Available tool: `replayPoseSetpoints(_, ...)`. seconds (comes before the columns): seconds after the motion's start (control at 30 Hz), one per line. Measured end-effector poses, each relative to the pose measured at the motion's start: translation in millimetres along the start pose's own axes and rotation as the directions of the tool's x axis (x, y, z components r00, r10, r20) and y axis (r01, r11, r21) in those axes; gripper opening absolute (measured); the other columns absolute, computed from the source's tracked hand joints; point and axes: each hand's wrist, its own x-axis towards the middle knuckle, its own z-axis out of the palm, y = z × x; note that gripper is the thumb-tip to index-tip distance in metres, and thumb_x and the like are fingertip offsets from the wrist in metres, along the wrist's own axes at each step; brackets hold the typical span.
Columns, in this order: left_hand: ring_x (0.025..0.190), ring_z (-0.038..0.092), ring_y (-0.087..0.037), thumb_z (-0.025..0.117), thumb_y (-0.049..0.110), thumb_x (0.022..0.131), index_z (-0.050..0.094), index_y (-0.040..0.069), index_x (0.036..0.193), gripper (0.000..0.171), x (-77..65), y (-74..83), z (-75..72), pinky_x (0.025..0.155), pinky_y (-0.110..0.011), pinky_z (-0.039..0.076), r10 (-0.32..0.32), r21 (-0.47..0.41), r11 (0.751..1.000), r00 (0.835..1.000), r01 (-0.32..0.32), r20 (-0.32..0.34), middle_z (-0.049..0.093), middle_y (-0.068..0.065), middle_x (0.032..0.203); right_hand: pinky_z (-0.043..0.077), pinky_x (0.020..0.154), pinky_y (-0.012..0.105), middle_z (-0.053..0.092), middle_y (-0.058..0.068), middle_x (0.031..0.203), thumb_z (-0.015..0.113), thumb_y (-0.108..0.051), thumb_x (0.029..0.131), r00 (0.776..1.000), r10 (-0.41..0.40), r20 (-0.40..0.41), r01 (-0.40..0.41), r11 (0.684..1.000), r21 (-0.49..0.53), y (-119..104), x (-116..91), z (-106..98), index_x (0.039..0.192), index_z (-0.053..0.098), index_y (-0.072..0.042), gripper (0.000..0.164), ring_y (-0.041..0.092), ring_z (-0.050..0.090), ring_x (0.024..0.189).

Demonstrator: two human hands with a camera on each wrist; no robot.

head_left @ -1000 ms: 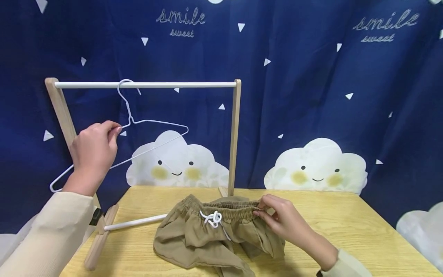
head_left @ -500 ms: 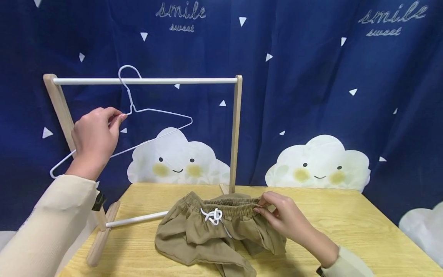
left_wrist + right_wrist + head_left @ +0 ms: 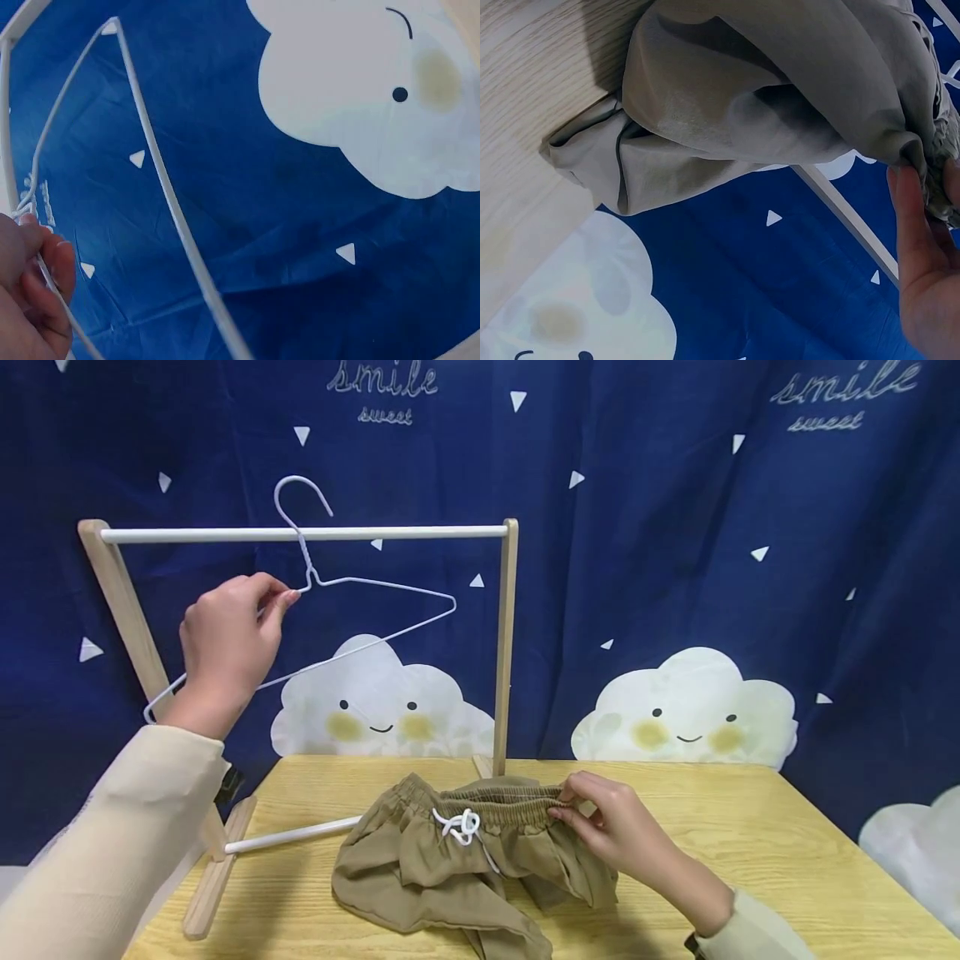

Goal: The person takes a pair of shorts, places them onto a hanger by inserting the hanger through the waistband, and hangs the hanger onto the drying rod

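Observation:
My left hand (image 3: 232, 639) pinches a white wire hanger (image 3: 390, 583) by its shoulder, just beside the neck. In the head view the hanger's hook rises above the rack's bar, and its neck crosses the bar in the picture; whether they touch I cannot tell. The left wrist view shows the same hand (image 3: 34, 289) with thumb and fingers on the wire. Khaki elastic-waist pants (image 3: 435, 881) with a white drawstring lie bunched on the table. My right hand (image 3: 622, 822) pinches their waistband at its right end, also seen in the right wrist view, where the pants (image 3: 727, 82) hang in folds.
A small clothes rack with wooden posts (image 3: 506, 652) and a white top bar (image 3: 412, 532) stands at the left. Its lower white bar (image 3: 292, 834) runs behind the pants. The wooden table (image 3: 720, 843) extends right, and a blue curtain (image 3: 645, 568) with clouds hangs behind.
My left hand has raised the hanger and shifted it right, so its hook, earlier around the bar's height, now stands above it. My right hand stays at the waistband.

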Motion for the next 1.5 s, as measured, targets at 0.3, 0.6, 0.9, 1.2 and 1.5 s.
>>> replayPoseSetpoints(0.3,0.054,0.056,-0.03,0.057,0.025,0.105,0.067,0.003,0.103,0.025,-31.6,11.4,21.8,0.045,-0.038,0.034,0.09,-0.031,0.995,0.995,-0.091,-0.043,0.066,-0.014,0.073,0.05,0.054,0.011,0.066,-0.007,0.085,0.08,0.007,0.08,0.999,0.029,-0.035,-0.029,1.0,-0.002,3,-7,1,0.089,0.063,-0.014,0.029,0.004,0.066,0.074)
replayPoseSetpoints(0.6,0.048,0.046,-0.018,0.065,0.023,0.101,0.068,0.011,0.098,0.014,-91.9,19.2,45.3,0.041,-0.034,0.029,0.087,-0.108,0.989,0.987,-0.102,-0.132,0.055,-0.004,0.062,0.054,0.059,0.014,0.066,-0.004,0.089,0.079,0.011,0.079,0.993,0.077,-0.09,-0.076,0.997,0.012,2,-10,3,0.094,0.065,-0.01,0.029,0.007,0.067,0.079)
replayPoseSetpoints(0.9,0.05,0.043,-0.012,0.081,0.012,0.084,0.072,0.011,0.093,0.012,-125.9,17.5,39.1,0.041,-0.032,0.029,0.115,-0.125,0.981,0.968,-0.146,-0.224,0.053,0.0,0.059,0.056,0.063,0.015,0.067,-0.001,0.092,0.079,0.014,0.078,0.989,0.103,-0.109,-0.103,0.995,0.003,4,-11,3,0.096,0.064,-0.008,0.032,0.009,0.068,0.085)
replayPoseSetpoints(1.2,0.054,0.041,-0.004,0.072,0.024,0.095,0.074,0.011,0.093,0.013,-147.5,17.8,36.5,0.045,-0.022,0.032,0.205,-0.208,0.948,0.962,-0.24,-0.179,0.063,0.003,0.07,0.057,0.064,0.017,0.067,-0.002,0.095,0.078,0.015,0.079,0.982,0.126,-0.14,-0.122,0.992,0.034,4,-13,1,0.097,0.065,-0.008,0.032,0.012,0.069,0.088)
replayPoseSetpoints(1.5,0.056,0.046,-0.002,0.052,0.046,0.104,0.073,0.012,0.089,0.043,-151.7,16.4,42.8,0.047,-0.021,0.039,0.306,-0.241,0.907,0.933,-0.346,-0.188,0.069,0.004,0.078,0.058,0.066,0.02,0.067,-0.001,0.097,0.076,0.013,0.082,0.979,0.145,-0.141,-0.136,0.988,0.073,4,-12,2,0.098,0.063,-0.009,0.03,0.018,0.07,0.09)
